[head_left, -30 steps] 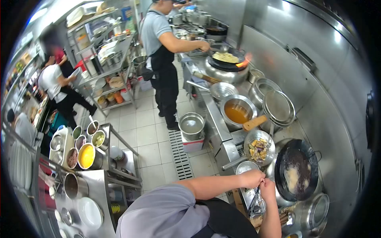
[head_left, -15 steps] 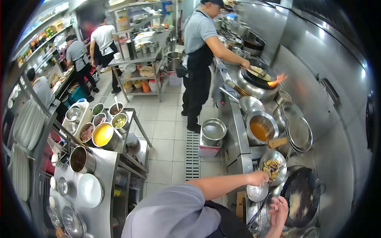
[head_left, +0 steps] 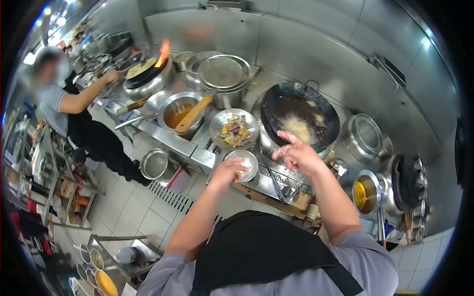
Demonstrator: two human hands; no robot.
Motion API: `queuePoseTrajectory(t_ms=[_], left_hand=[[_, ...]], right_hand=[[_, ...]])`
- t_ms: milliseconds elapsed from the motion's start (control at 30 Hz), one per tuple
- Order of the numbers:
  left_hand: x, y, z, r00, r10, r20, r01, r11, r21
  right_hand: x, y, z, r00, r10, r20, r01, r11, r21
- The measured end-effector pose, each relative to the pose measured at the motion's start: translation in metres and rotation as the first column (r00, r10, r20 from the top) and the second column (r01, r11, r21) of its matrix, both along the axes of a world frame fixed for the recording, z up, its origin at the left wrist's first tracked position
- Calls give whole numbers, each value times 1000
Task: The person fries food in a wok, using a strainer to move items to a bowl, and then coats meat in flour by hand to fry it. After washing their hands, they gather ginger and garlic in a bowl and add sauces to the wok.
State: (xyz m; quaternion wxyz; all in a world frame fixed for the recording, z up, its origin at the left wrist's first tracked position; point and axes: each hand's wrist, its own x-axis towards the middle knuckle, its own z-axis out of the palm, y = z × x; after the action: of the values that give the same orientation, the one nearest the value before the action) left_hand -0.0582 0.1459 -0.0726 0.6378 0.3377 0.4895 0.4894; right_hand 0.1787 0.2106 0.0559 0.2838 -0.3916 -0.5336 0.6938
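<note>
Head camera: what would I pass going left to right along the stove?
Flaming wok → pot of orange sauce with a wooden spatula → strainer of food → big black wok → shiny lidded pot → dark pan at the far right.

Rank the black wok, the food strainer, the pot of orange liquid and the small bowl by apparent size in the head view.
Largest: black wok.
Next: food strainer and pot of orange liquid, too alike to rank.
Smallest: small bowl at the left hand.
</note>
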Motion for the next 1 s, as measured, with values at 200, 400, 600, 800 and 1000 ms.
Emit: queuePoseTrajectory(t_ms=[200, 400, 600, 800, 1000], left_hand=[[7, 3, 2, 973, -6, -229, -30, 987, -155], [24, 1, 19, 966, -7, -260, -48, 977, -206], [51, 14, 14, 950, -27, 312, 60, 994, -96], [66, 11, 67, 866, -123, 485, 141, 990, -1], [18, -13, -6, 996, -69, -58, 60, 987, -151]], right_hand=[[81, 92, -49, 667, -513, 540, -152, 616, 773], [149, 127, -70, 592, -492, 638, 58, 816, 575], [30, 10, -20, 750, -347, 564, -196, 697, 690], [15, 5, -50, 814, -268, 516, -392, 402, 827], [124, 97, -79, 532, -643, 551, -379, 401, 834]])
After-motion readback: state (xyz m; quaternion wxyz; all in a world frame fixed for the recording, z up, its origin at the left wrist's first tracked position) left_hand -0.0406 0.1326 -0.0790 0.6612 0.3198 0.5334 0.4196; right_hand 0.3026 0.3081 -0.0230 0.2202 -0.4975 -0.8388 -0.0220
